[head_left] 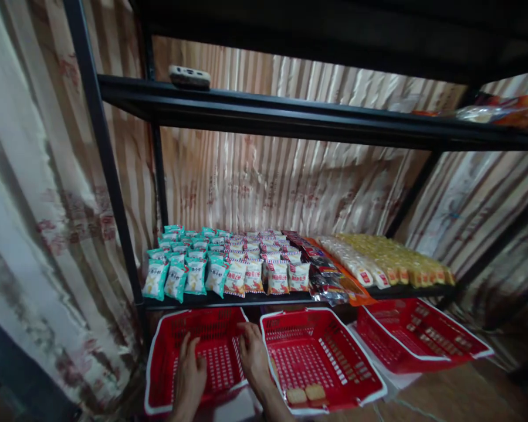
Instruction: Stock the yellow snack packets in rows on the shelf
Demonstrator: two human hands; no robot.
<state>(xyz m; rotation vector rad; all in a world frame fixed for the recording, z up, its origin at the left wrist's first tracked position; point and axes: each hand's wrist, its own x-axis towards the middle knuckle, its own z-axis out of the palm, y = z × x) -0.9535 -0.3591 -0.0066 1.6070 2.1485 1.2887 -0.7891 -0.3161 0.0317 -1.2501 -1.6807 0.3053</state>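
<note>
My left hand (190, 370) is over the left red basket (158, 357), its fingers apart and nothing seen between them. On the basket's right side is my right hand (252, 354), with its fingers loosely bent and apart, holding nothing that I can see. The middle red basket (356, 392) stands just right of that hand; two pale yellow packs (305, 394) lie at its near edge. Above the baskets, a black shelf (255, 301) carries rows of small teal-and-white snack bags (196, 275) and white bags with striped tops (278, 276).
Dark and orange packets (330, 269) and long yellow packs (391, 258) fill the shelf's right part. A third red basket (400, 351) stands at right. Black shelf posts (110, 164) rise at the left. A phone-like object (189, 76) lies on the upper shelf.
</note>
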